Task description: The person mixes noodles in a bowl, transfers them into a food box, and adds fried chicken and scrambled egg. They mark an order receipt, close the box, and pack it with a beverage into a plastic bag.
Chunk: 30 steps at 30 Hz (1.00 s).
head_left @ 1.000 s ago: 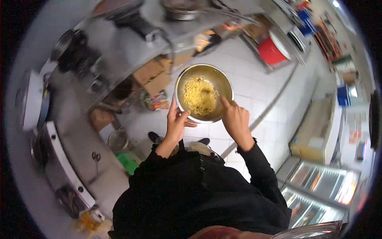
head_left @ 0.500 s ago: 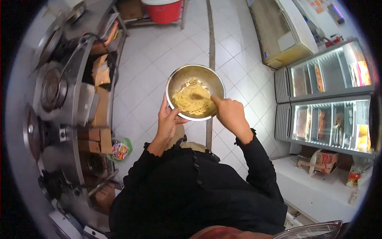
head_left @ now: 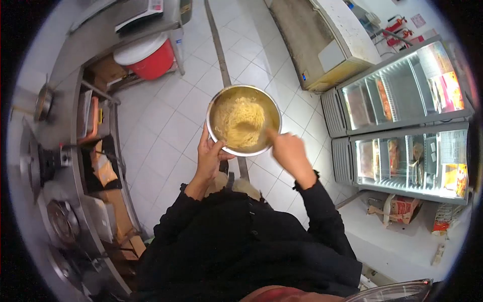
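A round metal bowl (head_left: 276, 104) is held up in front of my body, its inside facing me. Yellow noodles (head_left: 246, 111) lie in it. My left hand (head_left: 209, 155) grips the lower left rim, thumb on the edge and fingers beneath. Over the lower right rim, my right hand (head_left: 290, 153) is closed around the handle of a spoon (head_left: 246, 127). The spoon's dark head is blurred among the noodles, and its handle is mostly hidden by the hand and blur.
Along the left runs a metal counter with a gas burner (head_left: 63, 221) and shelves below. A red bucket (head_left: 153, 60) with a white lid stands at the upper left. Glass-door fridges (head_left: 402, 90) and a chest freezer (head_left: 327, 45) line the right. Tiled floor (head_left: 166, 108) lies beneath.
The view has turned, so the room has shifted around me. In the bowl, the spoon has moved slightly down and the noodles have been stirred about. Both hands keep their holds.
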Each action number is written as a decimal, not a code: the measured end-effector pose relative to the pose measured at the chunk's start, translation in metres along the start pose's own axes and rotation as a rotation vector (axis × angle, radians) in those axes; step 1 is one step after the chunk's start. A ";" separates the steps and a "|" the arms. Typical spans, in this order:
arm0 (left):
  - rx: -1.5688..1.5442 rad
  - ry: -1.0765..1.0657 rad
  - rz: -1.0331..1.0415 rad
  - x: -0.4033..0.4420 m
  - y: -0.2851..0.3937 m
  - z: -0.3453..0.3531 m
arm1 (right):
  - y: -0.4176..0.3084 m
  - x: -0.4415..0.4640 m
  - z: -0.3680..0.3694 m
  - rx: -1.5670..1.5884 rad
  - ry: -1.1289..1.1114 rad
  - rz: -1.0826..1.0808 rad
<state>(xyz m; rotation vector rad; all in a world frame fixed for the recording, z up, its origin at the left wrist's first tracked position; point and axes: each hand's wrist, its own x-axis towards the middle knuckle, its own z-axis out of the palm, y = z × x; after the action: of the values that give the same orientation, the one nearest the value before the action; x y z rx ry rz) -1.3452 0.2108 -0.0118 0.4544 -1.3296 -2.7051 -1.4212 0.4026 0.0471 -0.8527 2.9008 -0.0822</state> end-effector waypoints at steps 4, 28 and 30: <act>0.079 -0.066 -0.154 0.092 0.009 0.034 | 0.042 0.075 0.008 0.033 0.160 0.089; 0.044 0.136 -0.049 0.719 0.135 0.054 | 0.226 0.738 -0.043 0.202 0.070 -0.205; 0.045 0.172 -0.019 0.779 0.154 0.050 | 0.244 0.789 -0.068 0.172 0.013 -0.173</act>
<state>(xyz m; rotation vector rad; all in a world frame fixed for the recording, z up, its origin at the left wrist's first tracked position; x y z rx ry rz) -2.1089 -0.0116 -0.0354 0.6905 -1.3474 -2.5867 -2.2199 0.1813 0.0175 -1.0717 2.7743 -0.3488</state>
